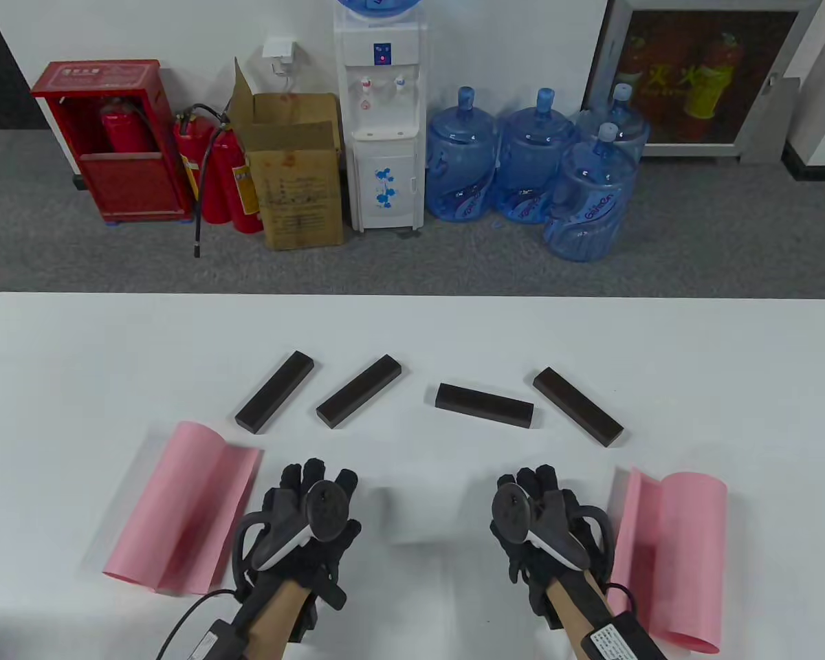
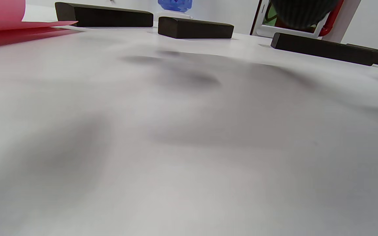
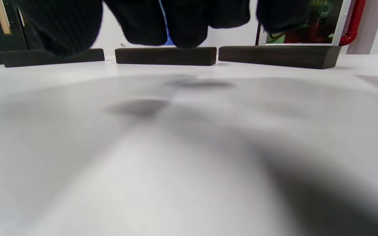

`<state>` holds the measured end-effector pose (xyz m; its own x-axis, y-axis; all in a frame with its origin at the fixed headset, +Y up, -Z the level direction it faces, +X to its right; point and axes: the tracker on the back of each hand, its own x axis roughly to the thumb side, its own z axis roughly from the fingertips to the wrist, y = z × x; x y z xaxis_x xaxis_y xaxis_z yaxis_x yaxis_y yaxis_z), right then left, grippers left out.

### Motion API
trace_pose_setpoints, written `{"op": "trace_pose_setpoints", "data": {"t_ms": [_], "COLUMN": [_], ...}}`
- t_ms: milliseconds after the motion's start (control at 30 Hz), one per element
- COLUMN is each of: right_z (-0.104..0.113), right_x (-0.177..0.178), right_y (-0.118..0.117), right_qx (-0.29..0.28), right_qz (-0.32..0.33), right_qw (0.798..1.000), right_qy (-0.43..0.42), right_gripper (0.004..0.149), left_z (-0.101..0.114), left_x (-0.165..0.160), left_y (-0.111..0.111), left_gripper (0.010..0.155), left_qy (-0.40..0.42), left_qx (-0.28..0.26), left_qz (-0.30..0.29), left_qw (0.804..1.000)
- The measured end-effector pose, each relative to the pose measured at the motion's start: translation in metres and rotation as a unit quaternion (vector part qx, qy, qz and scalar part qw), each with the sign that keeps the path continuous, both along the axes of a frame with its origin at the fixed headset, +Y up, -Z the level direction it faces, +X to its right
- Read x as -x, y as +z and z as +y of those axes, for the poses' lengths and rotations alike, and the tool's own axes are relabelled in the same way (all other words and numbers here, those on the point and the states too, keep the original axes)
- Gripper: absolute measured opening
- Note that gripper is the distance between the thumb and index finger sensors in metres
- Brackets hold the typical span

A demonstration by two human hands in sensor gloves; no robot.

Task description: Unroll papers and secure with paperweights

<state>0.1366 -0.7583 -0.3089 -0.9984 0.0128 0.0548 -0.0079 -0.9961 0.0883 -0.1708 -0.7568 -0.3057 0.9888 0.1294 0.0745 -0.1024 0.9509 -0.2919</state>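
Both hands sit low over the near middle of the white bench (image 1: 412, 330), palms down. The left hand (image 1: 302, 529) and right hand (image 1: 543, 526) grip nothing, fingers (image 3: 176, 23) loosely curled forward (how far they spread I cannot tell). Bare bench lies between them. A pink roll (image 1: 179, 509) lies just left, another pink roll (image 1: 674, 550) just right, both partly unrolled. Four dark paperweights (image 1: 485, 404) line up beyond, apart from the fingertips; the wrist views show their low side faces.
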Motion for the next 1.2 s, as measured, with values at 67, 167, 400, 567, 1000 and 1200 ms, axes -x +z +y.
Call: {"op": "trace_pose_setpoints", "data": {"t_ms": [67,167,400,567,1000,1200], "right_z": [0.000,0.000,-0.001,-0.002,-0.003,-0.003], "right_x": [0.000,0.000,-0.001,-0.001,0.000,0.000], "right_y": [0.000,0.000,-0.001,-0.001,-0.001,-0.001], "right_qx": [0.004,0.006,0.009,0.011,0.009,0.007], "right_qz": [0.000,-0.001,-0.002,0.000,0.004,0.005], "right_qw": [1.000,1.000,1.000,1.000,1.000,1.000], "right_qy": [0.002,0.001,-0.003,-0.004,-0.004,-0.006], "right_gripper": [0.069,0.069,0.069,0.069,0.069,0.069], "left_z": [-0.001,-0.002,-0.002,-0.002,0.062,0.115], "left_x": [0.001,0.002,0.001,0.001,0.010,0.087], "left_y": [0.000,-0.001,-0.001,-0.001,0.002,-0.012], "left_gripper": [0.071,0.071,0.070,0.070,0.070,0.070], "left_qy": [0.001,0.003,0.000,-0.002,0.005,-0.036], "left_qx": [0.006,0.010,0.014,0.019,-0.040,-0.075], "left_qz": [0.003,0.004,0.002,0.001,-0.003,0.095], "left_qw": [1.000,1.000,1.000,1.000,0.999,0.992]}}
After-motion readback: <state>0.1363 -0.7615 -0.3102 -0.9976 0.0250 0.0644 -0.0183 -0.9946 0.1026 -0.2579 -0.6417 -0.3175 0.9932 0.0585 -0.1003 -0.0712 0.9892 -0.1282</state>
